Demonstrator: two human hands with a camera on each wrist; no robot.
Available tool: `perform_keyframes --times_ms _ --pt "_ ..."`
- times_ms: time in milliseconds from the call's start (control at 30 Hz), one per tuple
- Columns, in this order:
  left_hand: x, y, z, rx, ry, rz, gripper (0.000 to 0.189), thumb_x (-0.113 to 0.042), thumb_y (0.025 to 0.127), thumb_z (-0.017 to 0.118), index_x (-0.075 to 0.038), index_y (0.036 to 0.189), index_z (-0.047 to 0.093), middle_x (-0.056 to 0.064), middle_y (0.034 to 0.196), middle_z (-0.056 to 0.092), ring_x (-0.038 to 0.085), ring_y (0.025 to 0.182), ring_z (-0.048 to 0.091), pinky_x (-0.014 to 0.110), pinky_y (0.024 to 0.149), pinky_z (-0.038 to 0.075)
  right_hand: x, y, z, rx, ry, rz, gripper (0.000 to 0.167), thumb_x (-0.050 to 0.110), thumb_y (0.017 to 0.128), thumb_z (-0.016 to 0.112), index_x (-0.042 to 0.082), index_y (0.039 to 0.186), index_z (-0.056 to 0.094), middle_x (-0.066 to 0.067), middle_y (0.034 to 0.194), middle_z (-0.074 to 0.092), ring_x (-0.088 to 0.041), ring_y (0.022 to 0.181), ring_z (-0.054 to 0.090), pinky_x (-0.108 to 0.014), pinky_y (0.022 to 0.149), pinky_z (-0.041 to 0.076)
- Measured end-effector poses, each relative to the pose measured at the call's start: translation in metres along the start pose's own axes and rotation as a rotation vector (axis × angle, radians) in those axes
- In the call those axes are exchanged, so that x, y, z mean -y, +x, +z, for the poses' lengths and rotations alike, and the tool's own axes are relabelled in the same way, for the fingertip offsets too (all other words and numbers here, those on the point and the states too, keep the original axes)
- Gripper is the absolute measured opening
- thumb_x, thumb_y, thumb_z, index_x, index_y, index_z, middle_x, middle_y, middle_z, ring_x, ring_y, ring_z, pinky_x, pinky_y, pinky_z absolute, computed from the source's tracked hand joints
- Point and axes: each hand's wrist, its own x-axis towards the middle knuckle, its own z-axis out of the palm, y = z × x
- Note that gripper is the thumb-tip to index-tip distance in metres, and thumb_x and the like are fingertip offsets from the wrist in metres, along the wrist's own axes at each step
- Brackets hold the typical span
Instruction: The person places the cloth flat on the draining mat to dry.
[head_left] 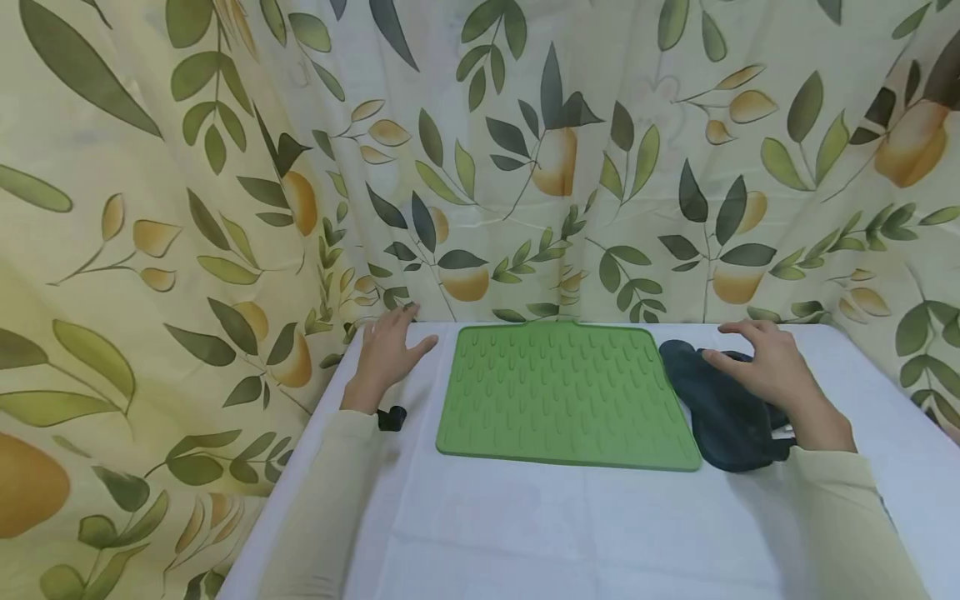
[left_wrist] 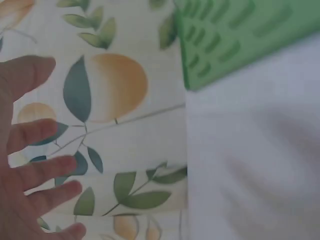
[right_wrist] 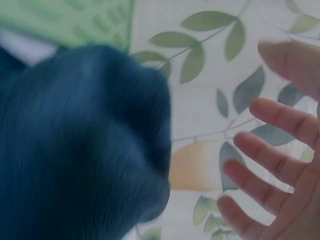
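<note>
- Probably light and limp, the dark-blue rumpled fabric bundle lies right of the green rectangular ridged mat.
- Best gathered by its middle.
- Left hand and right hand spread wide, empty.

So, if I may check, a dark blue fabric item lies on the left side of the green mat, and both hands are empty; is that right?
Not quite: the dark blue fabric item lies on the right side of the green mat, as the head view shows. The left hand and right hand are indeed empty.
</note>
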Motion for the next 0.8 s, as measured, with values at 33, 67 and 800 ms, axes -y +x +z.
perform_keyframes --times_ms 33,67,800 --pt "-0.001 0.0 0.003 -0.033 -0.033 0.006 0.068 -0.055 0.099 0.058 -0.016 0.154 0.045 0.017 0.158 0.045 0.039 0.15 0.036 0.063 0.121 0.022 0.004 0.0 0.001 -0.02 0.03 0.004 0.06 0.042 0.099 0.065 -0.005 0.135 0.054 -0.04 0.139 0.042 -0.062 0.124 0.038 -0.076 0.092 0.035" --pt "-0.003 0.0 0.006 -0.066 -0.073 0.012 0.062 -0.05 0.1 0.061 -0.014 0.149 0.051 0.016 0.154 0.051 0.038 0.147 0.041 0.062 0.119 0.027 0.008 0.001 0.003 -0.042 0.059 0.009 0.055 0.039 0.1 0.064 -0.006 0.131 0.056 -0.039 0.135 0.046 -0.059 0.122 0.042 -0.074 0.091 0.037" --pt "-0.011 -0.018 0.067 0.108 -0.221 -0.185 0.019 -0.025 0.094 0.072 -0.013 0.108 0.073 0.003 0.092 0.072 0.02 0.079 0.065 0.034 0.067 0.049 -0.018 -0.006 0.029 0.065 0.077 0.207 0.069 0.043 0.102 0.058 -0.009 0.144 0.041 -0.047 0.135 0.033 -0.067 0.121 0.028 -0.072 0.087 0.034"
